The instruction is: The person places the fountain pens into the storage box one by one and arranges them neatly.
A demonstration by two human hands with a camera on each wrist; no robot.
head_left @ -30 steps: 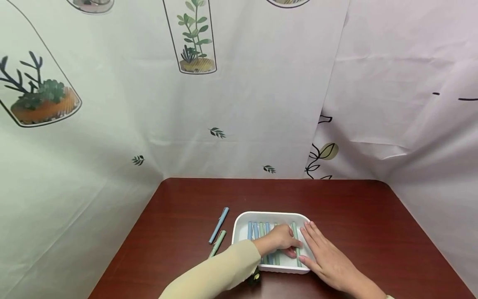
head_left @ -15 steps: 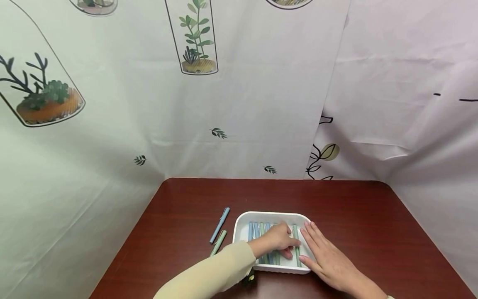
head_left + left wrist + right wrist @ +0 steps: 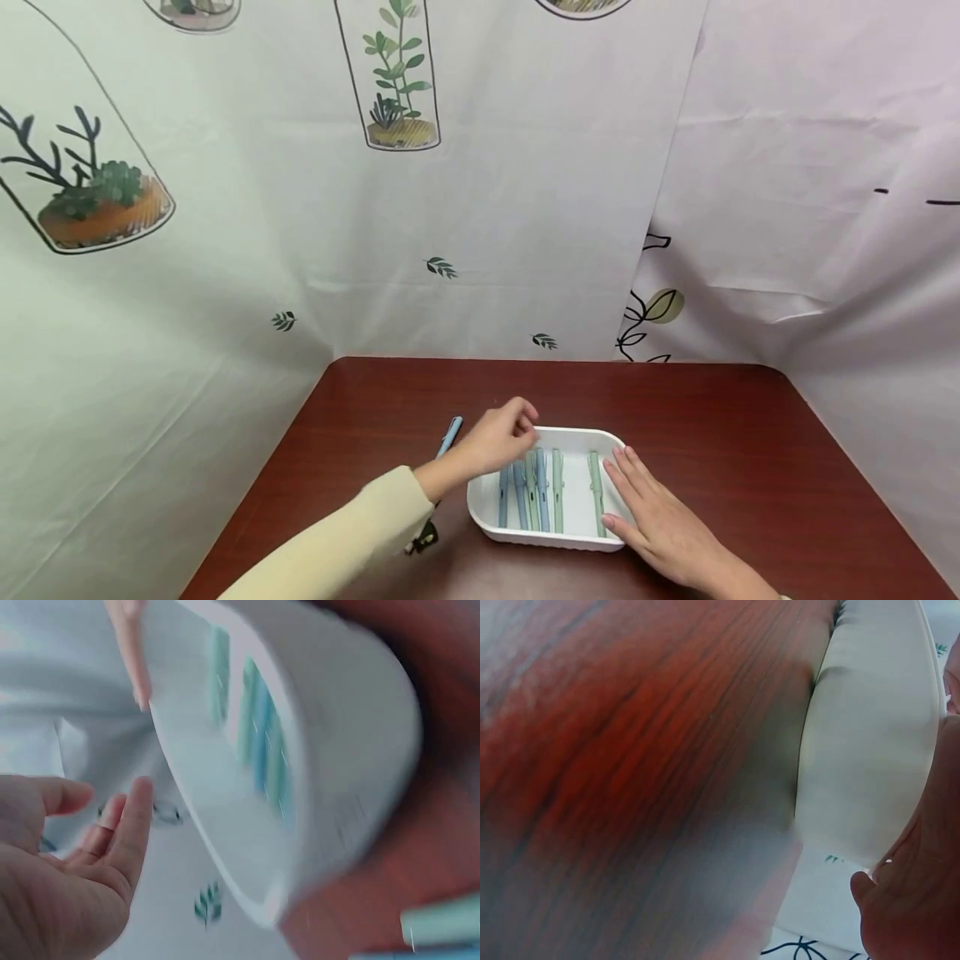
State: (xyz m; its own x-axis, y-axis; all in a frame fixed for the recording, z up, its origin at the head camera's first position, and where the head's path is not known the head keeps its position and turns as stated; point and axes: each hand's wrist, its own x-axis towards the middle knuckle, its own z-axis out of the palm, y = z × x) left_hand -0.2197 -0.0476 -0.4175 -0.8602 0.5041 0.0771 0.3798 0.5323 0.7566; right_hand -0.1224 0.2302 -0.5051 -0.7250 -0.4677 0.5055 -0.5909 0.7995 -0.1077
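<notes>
A white tray (image 3: 551, 540) holds several blue and green pens, lying side by side. On the tray's right side one green pen (image 3: 596, 493) lies apart from a cluster that includes a blue pen (image 3: 542, 500) and another green pen (image 3: 558, 496). My left hand (image 3: 497, 437) is raised over the tray's back left corner; in the left wrist view its fingers are loosely spread with nothing between them. My right hand (image 3: 663, 525) rests along the tray's right rim with straight fingers. The right wrist view shows that hand (image 3: 911, 900) beside the tray's outer wall.
Left of the tray, a blue pen (image 3: 452, 435) lies on the dark red table (image 3: 360, 417), partly behind my left arm. The left wrist view shows a green pen (image 3: 442, 924) near it. A printed white curtain (image 3: 510, 208) hangs behind the table.
My left hand has lifted out of the tray and moved left and back, uncovering the pens. The green pen at the right stays in the tray. My right hand has not moved.
</notes>
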